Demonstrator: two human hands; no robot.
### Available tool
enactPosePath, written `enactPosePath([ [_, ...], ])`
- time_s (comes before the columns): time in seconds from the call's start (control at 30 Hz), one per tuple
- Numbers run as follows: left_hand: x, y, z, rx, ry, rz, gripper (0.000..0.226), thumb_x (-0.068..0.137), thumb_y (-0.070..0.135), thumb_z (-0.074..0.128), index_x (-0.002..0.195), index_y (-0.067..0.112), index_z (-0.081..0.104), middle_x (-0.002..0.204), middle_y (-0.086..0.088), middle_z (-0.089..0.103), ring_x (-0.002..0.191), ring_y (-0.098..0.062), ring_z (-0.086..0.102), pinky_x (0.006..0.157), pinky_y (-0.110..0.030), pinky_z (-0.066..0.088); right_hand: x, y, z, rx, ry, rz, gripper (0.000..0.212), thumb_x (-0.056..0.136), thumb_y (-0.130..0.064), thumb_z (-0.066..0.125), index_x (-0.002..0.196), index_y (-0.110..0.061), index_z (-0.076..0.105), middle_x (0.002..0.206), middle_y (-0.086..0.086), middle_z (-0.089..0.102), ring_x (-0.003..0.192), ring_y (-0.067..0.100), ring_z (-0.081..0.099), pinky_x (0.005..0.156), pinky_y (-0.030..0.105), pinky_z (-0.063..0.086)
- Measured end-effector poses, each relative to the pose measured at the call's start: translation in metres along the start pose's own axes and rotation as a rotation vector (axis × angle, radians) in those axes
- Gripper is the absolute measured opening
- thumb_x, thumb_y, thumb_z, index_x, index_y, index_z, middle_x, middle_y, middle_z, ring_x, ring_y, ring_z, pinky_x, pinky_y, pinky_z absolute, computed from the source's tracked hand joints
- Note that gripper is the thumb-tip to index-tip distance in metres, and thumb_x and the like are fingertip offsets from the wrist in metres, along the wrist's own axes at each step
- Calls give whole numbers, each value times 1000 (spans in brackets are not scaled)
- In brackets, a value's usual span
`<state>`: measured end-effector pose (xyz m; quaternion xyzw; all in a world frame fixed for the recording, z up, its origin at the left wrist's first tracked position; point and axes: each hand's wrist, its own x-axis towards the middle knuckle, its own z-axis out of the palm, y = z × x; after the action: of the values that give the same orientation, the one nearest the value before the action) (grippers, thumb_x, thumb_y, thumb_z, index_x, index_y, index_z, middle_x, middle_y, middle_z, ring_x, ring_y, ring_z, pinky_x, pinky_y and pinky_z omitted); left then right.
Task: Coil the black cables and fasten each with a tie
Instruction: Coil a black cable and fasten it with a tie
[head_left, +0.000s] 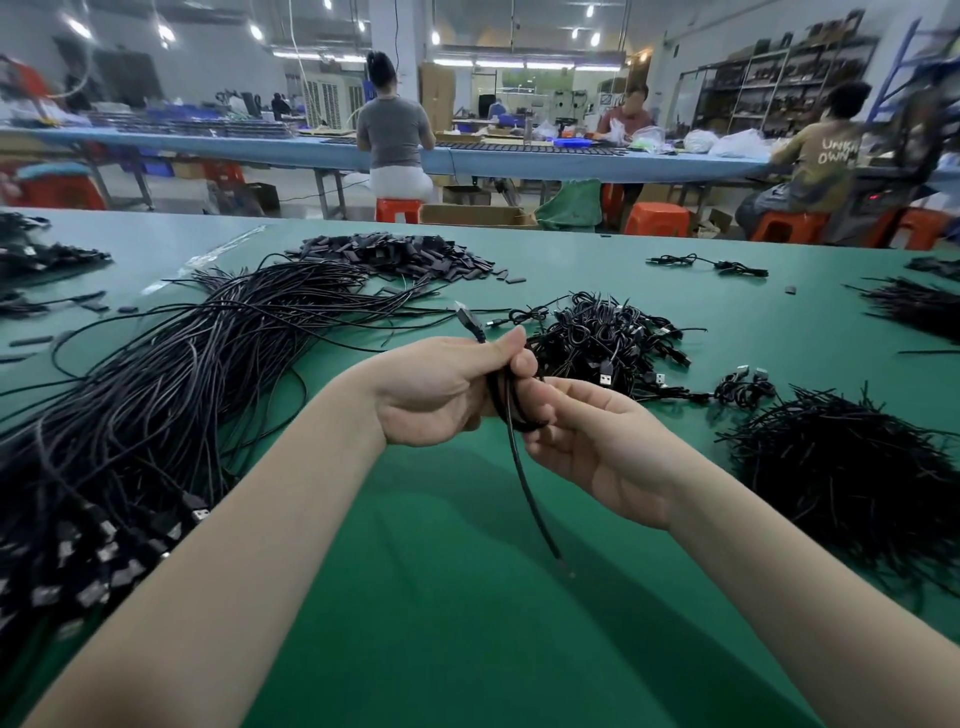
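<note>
Beyond my green worktop I see orange stools, a long blue bench, shelving and bright ceiling lights.

On the table, with the hands' coil as landmark, loose cables lie left, finished bundles just behind, ties right, and small sleeves far behind-left.

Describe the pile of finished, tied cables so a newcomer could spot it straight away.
Start at the green table and find the two hands at its middle. Just beyond the right hand lies the pile of finished cables, a low heap of small knotted bundles with silver USB plugs poking out. The loose cables on the left lie long and uncoiled instead.
</note>
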<state>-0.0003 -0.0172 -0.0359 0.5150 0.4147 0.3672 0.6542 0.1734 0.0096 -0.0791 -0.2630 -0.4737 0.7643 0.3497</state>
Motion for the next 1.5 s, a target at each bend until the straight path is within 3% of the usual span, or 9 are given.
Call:
enactPosePath([
  [0.13,9,-6,0,188,178,25,39,97,48,40,70,25,55,83,13,65,85,-11,54,71,-30,31,-2,-4,-5,-108,58,-34,14,97,-10,49,101,-9,62,74,0,66,60,12,61,66,25,58],
  [0.23,19,-10,7,-71,148,116,36,98,40,41,71,20,55,115,4,69,100,-16,62,87,-28,43,-3,-5,-2,-276,70,-83,18,99,-13,47,98,-13,66,75,-5,68,62,10,64,70,24,56],
  [0.5,24,-15,24,-123,199,250,39,100,40,35,73,16,50,77,0,51,73,-13,48,81,-29,38,-8,-16,5,-291,-93,39,27,94,-36,52,104,-13,62,88,-3,66,72,16,65,69,29,55],
  [0.67,27,-20,33,-49,272,200,39,101,41,36,74,16,51,75,0,51,74,-14,48,82,-30,38,-6,-4,8,-730,8,-159,21,95,-31,56,92,-11,50,66,-4,42,57,11,45,53,23,46],
  [0.87,32,-22,38,-119,311,143,33,100,36,44,82,14,60,81,0,59,67,-9,52,74,-23,45,-3,5,4,-1185,213,-285,30,102,-35,39,79,-16,42,61,-7,44,48,5,37,45,17,30],
  [1.03,34,-28,37,-110,291,152,38,101,37,40,71,17,53,109,0,67,90,-12,61,86,-28,48,-5,1,2,-1100,118,-226,32,98,-40,45,73,-20,41,54,-11,45,44,3,35,44,19,30],
  [1.17,35,-32,37,-111,258,51,42,101,42,37,68,21,50,101,1,67,85,-13,56,87,-30,43,-5,3,1,-1315,126,-219,27,99,-35,44,85,-13,49,105,11,64,66,22,51,55,32,38],
  [1.37,38,-38,38,-108,206,-11,40,101,46,35,72,22,49,103,-2,63,91,-16,52,91,-30,40,-6,10,-3,-1437,175,-163,20,99,-26,35,82,-17,37,75,0,43,70,30,49,62,33,34],
  [1.5,38,-39,32,-109,168,-70,35,100,43,40,91,20,64,103,-2,66,88,-12,58,91,-27,44,1,17,-7,-1177,212,-85,17,98,-16,33,82,-13,39,68,3,41,55,19,39,55,32,34],
])
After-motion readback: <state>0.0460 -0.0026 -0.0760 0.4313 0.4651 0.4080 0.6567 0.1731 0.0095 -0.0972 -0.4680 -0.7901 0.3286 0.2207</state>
